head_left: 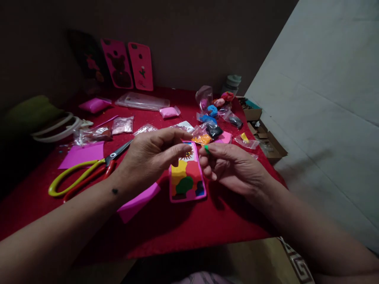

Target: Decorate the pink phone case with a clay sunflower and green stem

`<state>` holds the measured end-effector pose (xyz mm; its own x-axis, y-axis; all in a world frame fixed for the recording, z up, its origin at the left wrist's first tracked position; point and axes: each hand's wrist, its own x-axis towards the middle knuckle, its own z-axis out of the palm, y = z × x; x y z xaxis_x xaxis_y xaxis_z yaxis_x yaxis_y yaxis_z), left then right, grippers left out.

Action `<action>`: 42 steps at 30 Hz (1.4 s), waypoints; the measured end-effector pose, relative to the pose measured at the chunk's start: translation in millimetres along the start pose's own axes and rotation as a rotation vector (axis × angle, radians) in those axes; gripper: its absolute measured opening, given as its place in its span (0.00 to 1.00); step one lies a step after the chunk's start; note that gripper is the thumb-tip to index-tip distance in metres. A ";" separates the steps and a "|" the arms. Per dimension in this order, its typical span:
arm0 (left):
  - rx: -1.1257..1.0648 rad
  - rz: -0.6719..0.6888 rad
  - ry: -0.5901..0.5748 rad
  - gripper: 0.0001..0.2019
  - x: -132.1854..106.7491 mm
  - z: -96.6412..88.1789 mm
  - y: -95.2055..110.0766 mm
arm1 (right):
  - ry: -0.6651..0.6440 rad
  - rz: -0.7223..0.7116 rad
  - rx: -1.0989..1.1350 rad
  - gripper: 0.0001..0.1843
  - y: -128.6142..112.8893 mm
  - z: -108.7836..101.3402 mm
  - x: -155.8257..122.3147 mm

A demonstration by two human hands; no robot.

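Observation:
My right hand (233, 163) pinches a small bit of bright green modelling clay (206, 149) between thumb and forefinger. Across from it, my left hand (154, 152) hovers with thumb and forefinger apart, and I see nothing between them. Below both hands a phone case (186, 184) with a pink rim lies on the red cloth. Patches of yellow, red, green and dark blue cover it, and a sun-like shape with brown rays (187, 154) sits on white near its top. My left hand hides part of that upper end.
Yellow-and-red-handled scissors (111, 157) lie left, by pink sheets (84, 155). Bagged clay, including orange (202, 139) and black (213, 130), lies behind my hands. Pink phone cases (141, 67) lean at the back, near a clear case (142, 101). Cardboard boxes (271, 144) stand right.

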<state>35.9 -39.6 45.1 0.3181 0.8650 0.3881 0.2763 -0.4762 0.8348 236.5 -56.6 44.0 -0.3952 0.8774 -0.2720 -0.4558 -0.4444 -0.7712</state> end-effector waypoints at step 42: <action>0.461 0.756 -0.176 0.09 -28.7 16.5 10.5 | 0.136 -0.173 -0.029 0.17 1.5 -7.0 1.9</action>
<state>44.6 -72.0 36.2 0.6861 0.2764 0.6730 0.2612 -0.9569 0.1267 240.6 -54.3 38.2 -0.2014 0.9572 -0.2081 -0.4837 -0.2819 -0.8286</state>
